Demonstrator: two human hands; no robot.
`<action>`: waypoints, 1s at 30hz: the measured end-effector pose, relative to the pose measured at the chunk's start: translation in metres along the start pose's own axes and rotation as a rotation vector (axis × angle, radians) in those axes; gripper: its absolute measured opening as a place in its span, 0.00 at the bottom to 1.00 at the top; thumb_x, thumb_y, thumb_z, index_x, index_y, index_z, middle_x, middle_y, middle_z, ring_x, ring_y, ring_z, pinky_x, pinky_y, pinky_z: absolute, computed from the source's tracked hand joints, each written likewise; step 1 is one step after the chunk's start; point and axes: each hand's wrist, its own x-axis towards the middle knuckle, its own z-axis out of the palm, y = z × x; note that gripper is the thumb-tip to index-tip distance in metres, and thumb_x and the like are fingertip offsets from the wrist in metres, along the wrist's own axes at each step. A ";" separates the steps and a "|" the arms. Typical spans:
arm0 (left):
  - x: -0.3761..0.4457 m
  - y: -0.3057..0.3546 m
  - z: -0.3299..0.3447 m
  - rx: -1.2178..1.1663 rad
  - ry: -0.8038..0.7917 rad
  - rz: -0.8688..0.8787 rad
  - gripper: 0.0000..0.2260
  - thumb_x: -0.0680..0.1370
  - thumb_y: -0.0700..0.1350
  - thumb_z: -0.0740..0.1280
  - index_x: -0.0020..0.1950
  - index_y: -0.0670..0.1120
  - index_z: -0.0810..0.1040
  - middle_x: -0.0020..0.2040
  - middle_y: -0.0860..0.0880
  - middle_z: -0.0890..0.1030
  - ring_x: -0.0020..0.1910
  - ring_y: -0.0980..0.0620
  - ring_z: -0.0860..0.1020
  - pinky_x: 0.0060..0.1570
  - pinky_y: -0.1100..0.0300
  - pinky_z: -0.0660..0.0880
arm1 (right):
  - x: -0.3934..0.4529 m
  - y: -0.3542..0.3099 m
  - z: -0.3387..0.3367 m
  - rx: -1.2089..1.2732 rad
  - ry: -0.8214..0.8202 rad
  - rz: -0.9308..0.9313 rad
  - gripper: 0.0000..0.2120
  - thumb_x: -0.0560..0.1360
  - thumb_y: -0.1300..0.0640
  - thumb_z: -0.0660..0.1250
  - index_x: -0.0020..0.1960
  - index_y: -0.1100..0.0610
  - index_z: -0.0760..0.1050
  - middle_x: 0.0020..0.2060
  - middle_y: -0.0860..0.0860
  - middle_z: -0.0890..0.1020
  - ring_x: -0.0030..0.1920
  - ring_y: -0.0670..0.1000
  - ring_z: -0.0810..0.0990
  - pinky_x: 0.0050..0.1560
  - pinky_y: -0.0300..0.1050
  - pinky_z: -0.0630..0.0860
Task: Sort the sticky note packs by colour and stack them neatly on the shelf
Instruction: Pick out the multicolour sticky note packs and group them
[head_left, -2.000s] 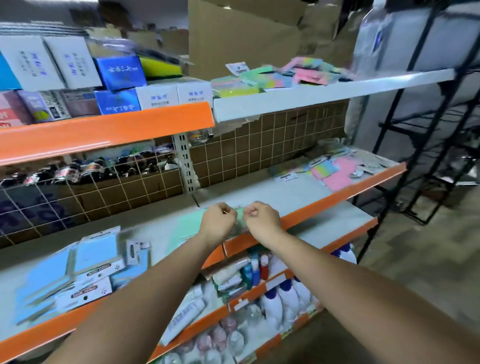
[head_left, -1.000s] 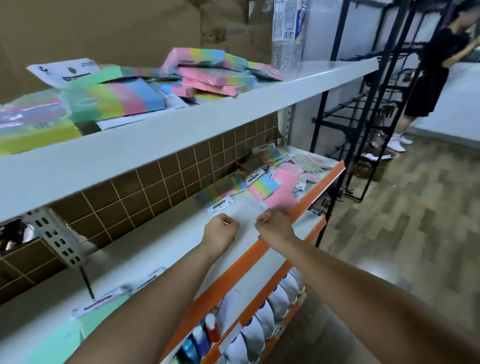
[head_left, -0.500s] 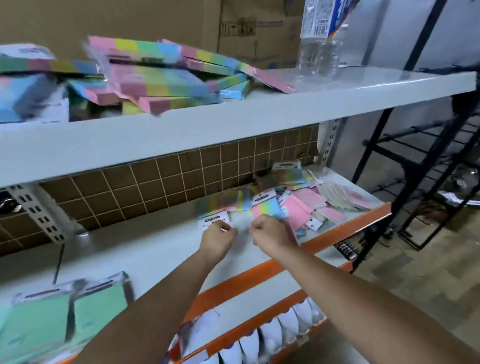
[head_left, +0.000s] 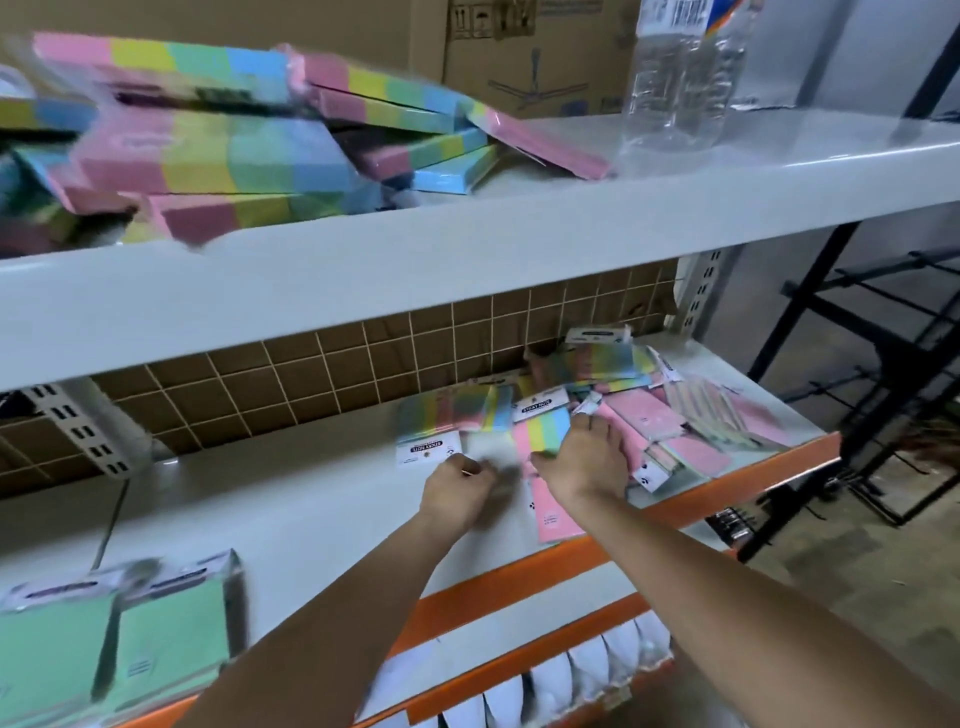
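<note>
Sticky note packs (head_left: 649, 415) lie in a loose, mixed heap at the right end of the middle shelf (head_left: 311, 499), rainbow and pink ones overlapping. In the head view, the right hand (head_left: 584, 462) reaches into that heap, fingers curled around a rainbow pack (head_left: 543, 431). The left hand (head_left: 457, 486) sits just beside it with fingers bent on something pale and blurred; what it holds I cannot tell. Two green packs (head_left: 119, 639) stand side by side at the shelf's left end, seemingly sorted already. Larger rainbow packs (head_left: 218, 145) sprawl untidily on the upper shelf (head_left: 571, 223). Most of the sorting looks undone.
</note>
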 end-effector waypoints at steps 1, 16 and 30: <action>0.002 0.001 0.002 0.002 -0.014 -0.001 0.10 0.79 0.50 0.64 0.53 0.43 0.76 0.51 0.39 0.82 0.53 0.41 0.79 0.48 0.55 0.75 | 0.003 0.000 0.002 -0.032 0.002 -0.001 0.35 0.71 0.41 0.70 0.69 0.60 0.66 0.65 0.58 0.70 0.67 0.58 0.67 0.62 0.50 0.69; 0.039 0.017 0.009 0.047 -0.178 -0.011 0.14 0.76 0.50 0.65 0.49 0.39 0.79 0.46 0.37 0.81 0.46 0.39 0.80 0.42 0.55 0.73 | 0.035 -0.012 0.003 -0.060 -0.042 0.086 0.23 0.73 0.58 0.65 0.67 0.58 0.66 0.63 0.58 0.76 0.66 0.58 0.69 0.65 0.48 0.64; 0.033 0.057 0.015 -0.351 -0.117 -0.022 0.10 0.80 0.50 0.60 0.44 0.47 0.75 0.39 0.47 0.79 0.40 0.47 0.77 0.43 0.58 0.71 | 0.053 -0.018 -0.026 0.509 -0.128 0.062 0.16 0.73 0.59 0.62 0.59 0.59 0.73 0.54 0.62 0.80 0.55 0.64 0.78 0.50 0.48 0.74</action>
